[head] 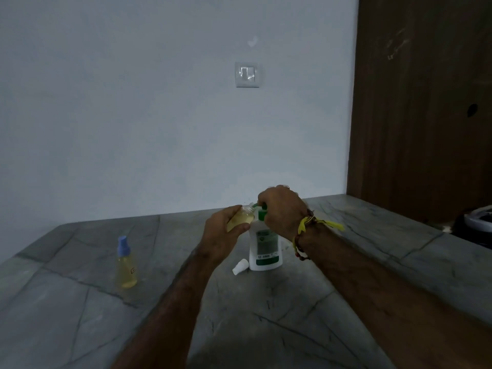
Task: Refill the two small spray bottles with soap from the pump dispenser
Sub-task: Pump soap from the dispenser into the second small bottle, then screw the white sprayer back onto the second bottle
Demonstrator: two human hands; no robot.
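A white pump dispenser point(265, 249) with a green label and green pump head stands upright on the grey stone counter point(266, 315). My right hand point(283, 209) sits on top of its pump head, fingers curled over it. My left hand point(222, 233) holds an uncapped small spray bottle point(241, 218) of yellowish liquid, tilted, with its open neck at the green spout. That bottle's white spray cap point(240, 266) lies on the counter by the dispenser's base. A second small spray bottle point(126, 265), with a blue cap and yellow liquid, stands upright at the left.
A pale wall with a light switch point(247, 74) rises behind the counter. A brown wooden panel point(426, 102) stands at the right. A dark object with a white part point(476, 222) sits at the counter's far right edge.
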